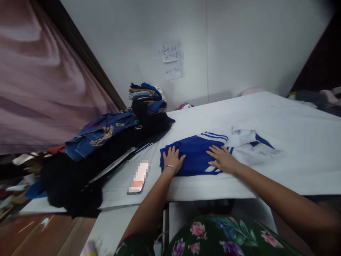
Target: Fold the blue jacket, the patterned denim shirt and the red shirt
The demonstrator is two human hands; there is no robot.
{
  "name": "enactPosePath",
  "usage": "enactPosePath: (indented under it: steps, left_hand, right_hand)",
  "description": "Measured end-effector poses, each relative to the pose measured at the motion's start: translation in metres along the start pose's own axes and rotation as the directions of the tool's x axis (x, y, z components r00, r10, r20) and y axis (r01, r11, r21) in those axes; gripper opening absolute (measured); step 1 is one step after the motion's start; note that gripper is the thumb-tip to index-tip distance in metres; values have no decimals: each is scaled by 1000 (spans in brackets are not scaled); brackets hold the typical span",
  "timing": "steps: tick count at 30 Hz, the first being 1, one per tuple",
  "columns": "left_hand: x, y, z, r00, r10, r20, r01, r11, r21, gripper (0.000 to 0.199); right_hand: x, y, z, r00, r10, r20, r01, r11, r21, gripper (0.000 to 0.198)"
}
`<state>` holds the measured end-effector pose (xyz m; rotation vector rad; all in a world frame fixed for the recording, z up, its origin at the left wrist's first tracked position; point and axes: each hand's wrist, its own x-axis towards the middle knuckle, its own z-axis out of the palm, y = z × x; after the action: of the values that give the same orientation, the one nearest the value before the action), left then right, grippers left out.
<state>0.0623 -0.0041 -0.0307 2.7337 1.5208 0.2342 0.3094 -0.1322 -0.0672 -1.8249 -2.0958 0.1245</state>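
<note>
A blue and white garment [193, 154] with striped trim lies on the white-covered table [301, 170]. Its blue part is spread fairly flat, while the white part on the right is loosely rumpled. My left hand [173, 159] rests palm down on the blue cloth near its left end, fingers spread, a bracelet at the wrist. Flat near the striped band lies my right hand [223, 159], its fingers also apart. Neither hand grips the cloth. The garment's underside is hidden.
Left of the garment is a phone [139, 176], its screen blurred out. A heap of dark clothes [112, 142] with a denim piece [98, 133] covers the table's left side. Folded clothes [146, 94] are stacked behind it. Paper notes [171, 53] hang on the wall.
</note>
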Motion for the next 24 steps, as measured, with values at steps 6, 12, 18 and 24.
enactPosePath:
  steps: [6, 12, 18, 24]
  left_hand:
    - [2, -10, 16, 1000, 3, 8, -3, 998, 68, 55]
    - [3, -11, 19, 999, 32, -43, -27, 994, 109, 53]
    - [5, -5, 13, 996, -60, 65, 44, 976, 215, 57]
    - [2, -1, 7, 995, -72, 62, 55, 970, 237, 56]
  right_hand:
    - [-14, 11, -19, 999, 37, -26, -34, 994, 109, 58]
    - [-93, 56, -51, 913, 262, -312, -268, 963, 25, 43]
    - [-144, 85, -51, 850, 398, -345, -414, 910, 32, 48]
    - [-113, 93, -54, 853, 396, -340, -410, 911, 34, 32]
